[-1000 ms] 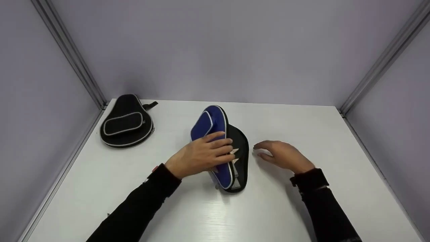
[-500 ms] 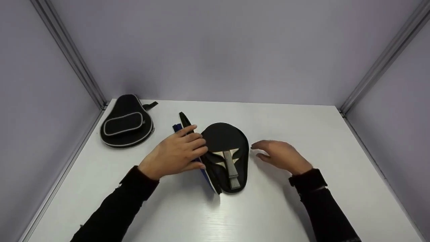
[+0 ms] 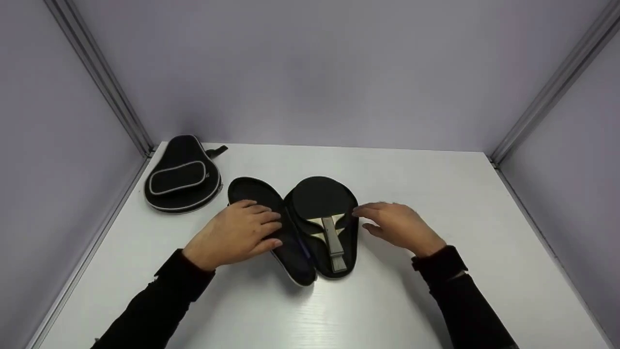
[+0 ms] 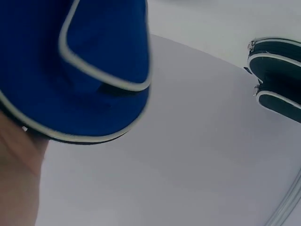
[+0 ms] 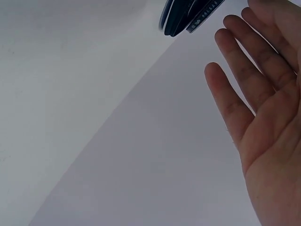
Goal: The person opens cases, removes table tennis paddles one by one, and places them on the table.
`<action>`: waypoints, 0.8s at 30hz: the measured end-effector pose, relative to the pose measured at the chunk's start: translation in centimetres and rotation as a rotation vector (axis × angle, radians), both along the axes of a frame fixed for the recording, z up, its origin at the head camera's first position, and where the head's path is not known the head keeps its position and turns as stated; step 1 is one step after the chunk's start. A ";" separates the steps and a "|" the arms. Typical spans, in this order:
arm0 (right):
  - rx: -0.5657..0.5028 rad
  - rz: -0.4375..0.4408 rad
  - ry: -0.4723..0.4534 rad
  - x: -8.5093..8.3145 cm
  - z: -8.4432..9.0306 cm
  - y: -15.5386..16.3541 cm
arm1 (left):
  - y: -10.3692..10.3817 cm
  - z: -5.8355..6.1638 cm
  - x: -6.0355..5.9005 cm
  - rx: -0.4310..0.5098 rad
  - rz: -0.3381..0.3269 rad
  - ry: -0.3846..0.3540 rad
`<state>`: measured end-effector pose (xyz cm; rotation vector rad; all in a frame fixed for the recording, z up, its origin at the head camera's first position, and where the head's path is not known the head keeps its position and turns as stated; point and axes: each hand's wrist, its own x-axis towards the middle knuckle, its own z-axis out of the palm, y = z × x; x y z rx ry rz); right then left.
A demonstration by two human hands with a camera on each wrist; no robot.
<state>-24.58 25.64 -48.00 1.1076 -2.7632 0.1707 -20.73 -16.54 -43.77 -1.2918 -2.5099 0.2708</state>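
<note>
A smooth white table [image 3: 416, 179] bears a pear-shaped case [image 3: 315, 252], opened out, its blue, white-piped lid [image 4: 51, 103] on the left with the dark lining [image 3: 293, 252] upward. A rounded black bag [image 3: 174, 155] sits at back left. The left hand [image 3: 237, 235] lies over the lining, fingers loosely straight; the right hand [image 3: 399, 225], fingers extended, holding nothing, is by the right rim. Flat black paddles [image 3: 319, 198] overlap inside, handles [image 3: 333, 237] grey.

Bare left hand [image 3: 235, 235], bare right hand [image 3: 399, 228], and it's black sleeves [image 3: 145, 305] here, with (look closely!) a narrow slit [image 3: 457, 275] just elbow-side of the right cuff [image 3: 438, 263].
</note>
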 end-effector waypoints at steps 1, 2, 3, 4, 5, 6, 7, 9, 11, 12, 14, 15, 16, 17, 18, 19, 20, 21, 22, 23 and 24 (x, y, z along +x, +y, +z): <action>0.005 0.004 0.013 0.1 0.1 -0.2 | -0.1 0.0 0.1 -0.003 0.022 -0.040; 0.010 0.007 0.024 0.2 0.1 -0.4 | -0.2 0.0 0.2 -0.008 0.049 -0.086; 0.011 0.011 0.031 0.4 0.2 -0.6 | -0.2 0.0 0.2 -0.010 0.079 -0.135; 0.012 0.017 0.036 0.5 0.2 -0.8 | -0.3 -0.1 0.2 -0.013 0.109 -0.177; 0.013 0.025 0.042 0.7 0.3 -1.0 | -0.3 -0.2 0.2 -0.016 0.139 -0.220; 0.012 0.036 0.050 0.8 0.4 -1.2 | -0.4 -0.4 0.2 -0.020 0.164 -0.259; 0.011 0.047 0.056 1.0 0.4 -1.5 | -0.5 -0.6 0.2 -0.024 0.188 -0.291; 0.011 0.078 0.075 1.3 0.4 -2.0 | -0.7 -1.0 0.0 -0.031 0.216 -0.329; 0.014 0.108 0.098 1.5 0.4 -2.5 | -0.8 -1.5 -0.2 -0.044 0.226 -0.349; 0.015 0.122 0.110 1.6 0.3 -2.8 | -0.9 -1.8 -0.3 -0.046 0.226 -0.354; 0.018 0.148 0.124 1.8 0.1 -3.3 | -1.0 -2.2 -0.6 -0.044 0.222 -0.366; 0.018 0.160 0.131 1.9 0.0 -3.6 | -1.0 -2.4 -0.7 -0.040 0.220 -0.375; 0.016 0.173 0.138 2.0 -0.2 -3.9 | -1.0 -2.6 -0.8 -0.035 0.221 -0.385; 0.015 0.186 0.147 2.0 -0.3 -4.2 | -1.0 -2.7 -0.9 -0.025 0.221 -0.397; 0.016 0.199 0.155 2.1 -0.5 -4.4 | -1.0 -2.9 -1.0 -0.013 0.221 -0.413; 0.019 0.210 0.163 2.1 -0.7 -4.7 | -1.0 -3.0 -1.1 0.000 0.223 -0.433; 0.025 0.220 0.175 2.2 -0.9 -4.9 | -1.0 -3.2 -1.2 0.014 0.227 -0.451; 0.031 0.230 0.189 2.3 -1.0 -5.1 | -1.0 -3.4 -1.3 0.028 0.231 -0.471; 0.040 0.237 0.200 2.3 -1.2 -5.3 | -0.9 -3.5 -1.4 0.043 0.233 -0.486; 0.052 0.243 0.211 2.4 -1.3 -5.5 | -0.9 -3.7 -1.4 0.056 0.233 -0.499; 0.063 0.248 0.220 2.4 -1.5 -5.6 | -0.8 -3.9 -1.5 0.065 0.234 -0.507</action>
